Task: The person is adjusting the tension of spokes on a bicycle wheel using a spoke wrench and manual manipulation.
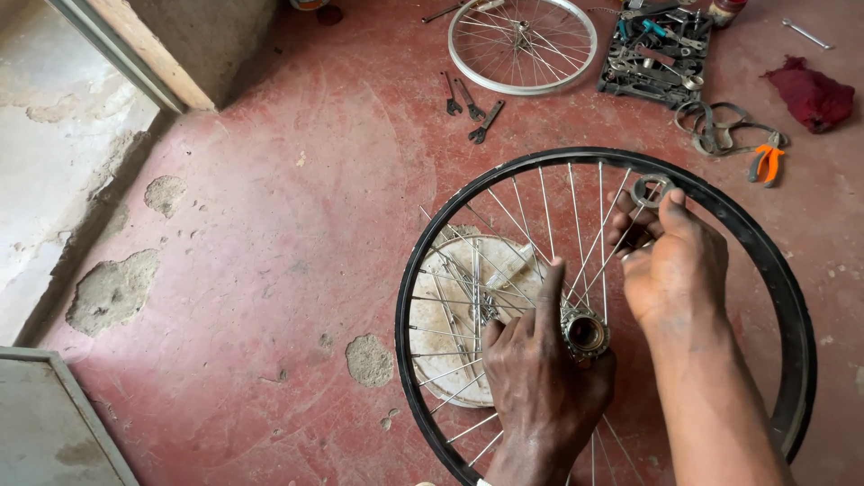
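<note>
Here the left hand [540, 369] wraps around the hub [585, 335] of a black-rimmed wheel [783, 279] that lies flat on the red floor [270, 234]; its fingers close on the hub's side and the forefinger stretches straight up along the spokes [549, 211]. The right hand [670, 265] sits just above and to the right of the hub, inside the rim. Its thumb and fingertips pinch a small round spoke wrench [650, 190] held against a spoke near the rim's upper arc. Under the wheel, left of the hub, lies a pale round disc [441, 306], seen through the spokes.

Farther up the floor, well apart from the hands, rests a second wheel [522, 43] with a bare silver rim. Three dark spanners [470, 106] lie just below and left of it. To its right stands a black tray [655, 49] crowded with tools. Below the tray lies a coil of strap [711, 121], with orange-handled pliers [767, 162] beside it, and a dark red rag [813, 94] near the right edge. A grey wall [54, 135] borders the floor at left.
</note>
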